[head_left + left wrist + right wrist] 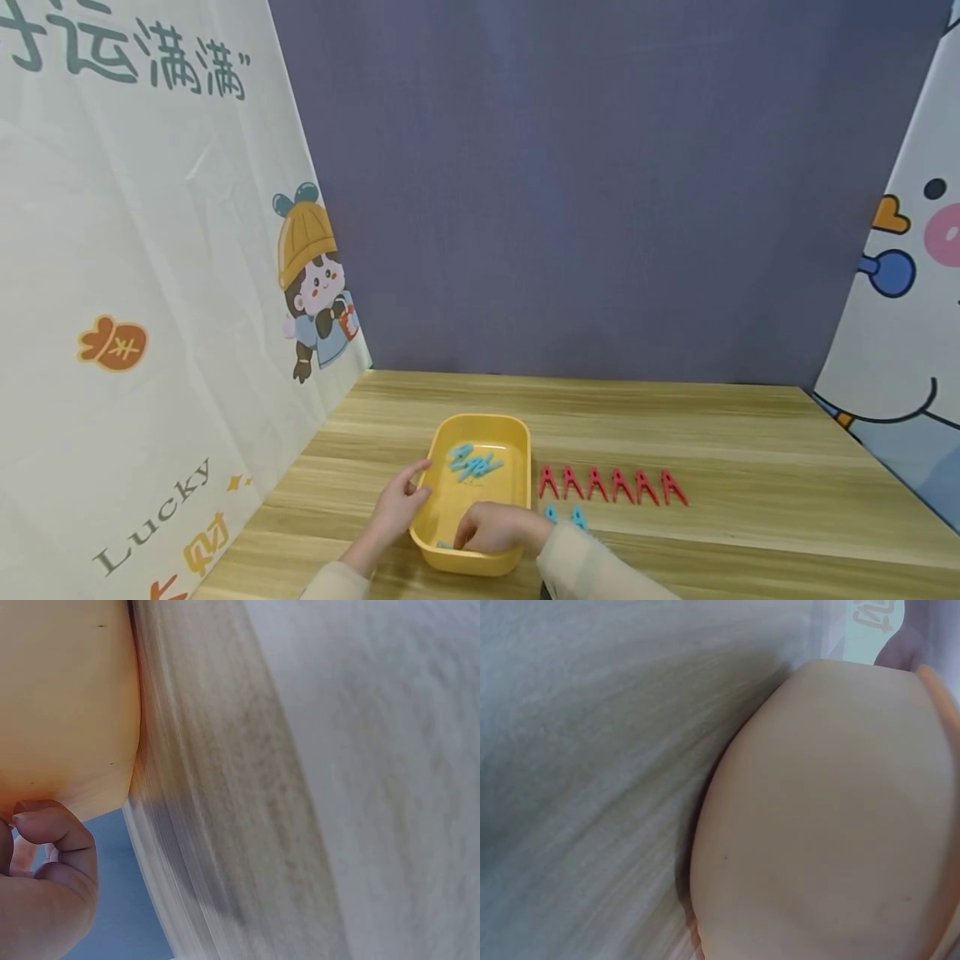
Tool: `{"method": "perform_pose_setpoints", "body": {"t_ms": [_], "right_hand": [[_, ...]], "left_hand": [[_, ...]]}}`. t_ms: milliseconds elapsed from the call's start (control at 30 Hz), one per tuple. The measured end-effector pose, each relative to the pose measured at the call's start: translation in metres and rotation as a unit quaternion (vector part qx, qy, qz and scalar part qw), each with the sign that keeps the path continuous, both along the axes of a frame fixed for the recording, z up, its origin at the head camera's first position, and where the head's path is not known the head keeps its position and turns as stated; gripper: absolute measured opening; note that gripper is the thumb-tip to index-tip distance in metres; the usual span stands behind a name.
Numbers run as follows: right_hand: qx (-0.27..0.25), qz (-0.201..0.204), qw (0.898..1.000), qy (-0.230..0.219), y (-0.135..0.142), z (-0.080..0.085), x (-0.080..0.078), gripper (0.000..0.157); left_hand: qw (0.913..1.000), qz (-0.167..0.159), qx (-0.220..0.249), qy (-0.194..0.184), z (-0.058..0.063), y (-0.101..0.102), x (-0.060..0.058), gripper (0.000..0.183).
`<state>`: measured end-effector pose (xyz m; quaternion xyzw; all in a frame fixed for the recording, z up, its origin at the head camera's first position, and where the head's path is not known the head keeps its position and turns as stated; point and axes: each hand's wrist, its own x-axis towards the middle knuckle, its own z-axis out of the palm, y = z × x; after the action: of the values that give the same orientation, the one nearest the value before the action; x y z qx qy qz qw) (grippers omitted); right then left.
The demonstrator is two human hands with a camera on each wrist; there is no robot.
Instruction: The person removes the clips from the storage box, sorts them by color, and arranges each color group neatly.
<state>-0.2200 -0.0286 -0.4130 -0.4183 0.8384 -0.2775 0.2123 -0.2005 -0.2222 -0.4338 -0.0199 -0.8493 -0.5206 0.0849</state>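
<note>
A yellow plastic bin (517,450) stands on the wooden table. My left hand (397,504) holds the bin's left rim; in the left wrist view its curled fingers (60,825) are at the bin's edge. My right hand (491,527) reaches down inside the near end, fingers bent toward the floor. A small blue piece (444,545), apparently a clothespin, shows right at its fingertips; I cannot tell whether they pinch it. Several light-blue clothespins (474,464) lie in a loose pile toward the bin's far end. The right wrist view shows mostly the bin's outer wall (825,810).
Right of the bin, several red clothespins (594,483) lie in a row on the table (750,467). Two blue clothespins (578,517) lie below that row, partly behind the right forearm. A grey-blue backdrop (570,192) closes off the back, with printed white sheets (187,275) at both sides.
</note>
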Motion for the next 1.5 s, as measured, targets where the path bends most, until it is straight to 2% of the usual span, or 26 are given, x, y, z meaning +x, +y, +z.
{"method": "perform_pose_setpoints", "body": {"t_ms": [533, 667, 767, 867, 900, 1000, 1067, 1133, 1267, 1500], "right_hand": [[-0.05, -0.022, 0.998, -0.043, -0.0003, -0.0012, 0.0007, 0.005], [-0.059, -0.032, 0.997, -0.04, -0.0021, -0.003, 0.0015, 0.006], [-0.06, -0.036, 0.997, -0.027, -0.0033, -0.0033, 0.0025, 0.008], [-0.056, -0.035, 0.998, -0.009, -0.0041, -0.0024, 0.003, 0.008], [-0.054, -0.035, 0.998, -0.006, -0.0042, -0.0024, 0.0028, 0.008], [-0.061, -0.036, 0.997, -0.006, -0.0041, -0.0033, 0.0018, 0.007], [-0.079, -0.039, 0.996, -0.028, -0.0036, -0.0052, 0.0007, 0.008], [-0.109, -0.045, 0.991, -0.07, -0.0027, -0.0067, 0.0001, 0.01], [-0.163, -0.062, 0.972, -0.155, -0.0005, -0.0072, -0.0006, 0.013], [-0.196, -0.083, 0.953, -0.215, 0.0019, -0.0033, -0.0015, 0.016]], "left_hand": [[0.9998, 0.001, 0.004, 0.021, -0.0011, 0.0001, -0.0002, 0.041], [0.9978, -0.017, 0.009, 0.064, -0.0058, -0.0035, -0.0004, 0.038], [0.9964, -0.024, 0.008, 0.081, -0.008, -0.005, -0.0008, 0.037], [0.998, -0.017, 0.007, 0.06, -0.0069, -0.0042, -0.0018, 0.038], [0.9991, -0.008, 0.008, 0.042, -0.0058, -0.0033, -0.0024, 0.04], [0.9998, -0.003, 0.002, 0.021, -0.0033, -0.0016, -0.0022, 0.041], [0.9999, -0.001, -0.003, 0.016, -0.0031, -0.0014, -0.0019, 0.041], [0.9999, -0.001, -0.006, 0.012, -0.0032, -0.0014, -0.0019, 0.041], [0.9999, -0.002, -0.008, 0.008, -0.005, -0.0021, -0.0035, 0.042], [0.9999, -0.016, -0.006, 0.002, -0.003, -0.0033, -0.0027, 0.042]]}}
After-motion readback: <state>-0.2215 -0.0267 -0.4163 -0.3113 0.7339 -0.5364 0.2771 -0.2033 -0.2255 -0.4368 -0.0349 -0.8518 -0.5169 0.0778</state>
